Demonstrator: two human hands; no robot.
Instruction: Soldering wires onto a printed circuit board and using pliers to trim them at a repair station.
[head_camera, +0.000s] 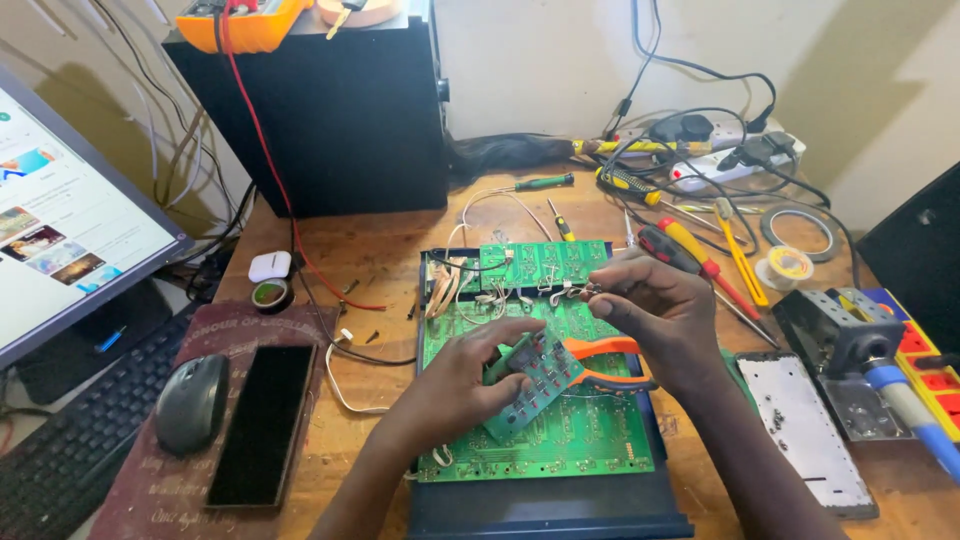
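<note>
My left hand holds a small green circuit board tilted above a large green circuit board that lies in a dark blue chassis. My right hand pinches thin white wires between thumb and fingertips, just over the large board's far part. Orange-handled pliers lie on the large board, between the two hands and partly under my right hand. A second narrow green board stands at the chassis's far edge, with white wires bunched at its left.
A phone and mouse rest on a maroon pad at left, beside a keyboard and monitor. Screwdrivers, tape rolls, a power strip and a soldering iron crowd the right. A black box stands behind.
</note>
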